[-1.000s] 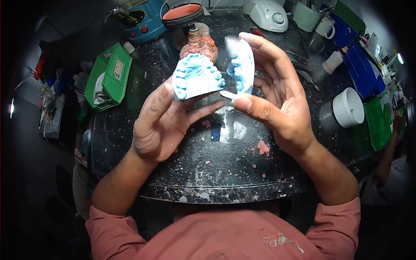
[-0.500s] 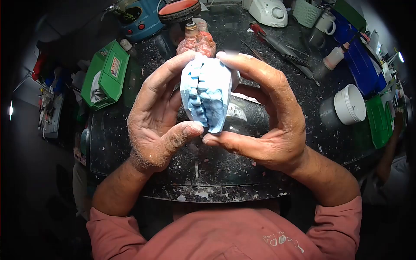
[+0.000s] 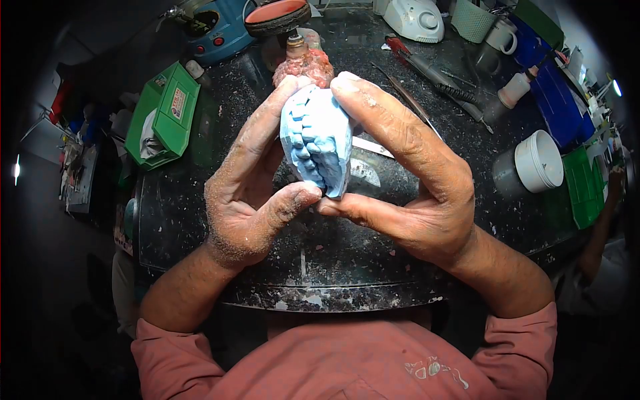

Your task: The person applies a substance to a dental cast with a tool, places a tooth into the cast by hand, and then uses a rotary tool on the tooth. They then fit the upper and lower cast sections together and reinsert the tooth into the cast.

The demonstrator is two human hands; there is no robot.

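Observation:
A pale blue dental plaster model (image 3: 319, 143) is held up over the dark bench, its two halves meeting along the rows of teeth. My left hand (image 3: 250, 183) pinches the left half between thumb below and fingertips above. On the other side, my right hand (image 3: 423, 180) grips the right half the same way, thumb at the lower tip and index finger along the top. White dust coats my left hand and some fingertips of the right. The far side of the model is hidden.
Behind the model stands a lumpy pink burner-like stand (image 3: 303, 67) under a round orange-topped dish (image 3: 277, 17). A green bin (image 3: 163, 120) sits left; a blue machine (image 3: 217, 33) is beyond it. Rightward are a handpiece (image 3: 440, 77), a white tub (image 3: 539, 161) and a small bottle (image 3: 515, 88).
The model has turned slightly and risen a little between my hands. My right index finger now lies straighter along its upper right side; my left hand has shifted slightly right.

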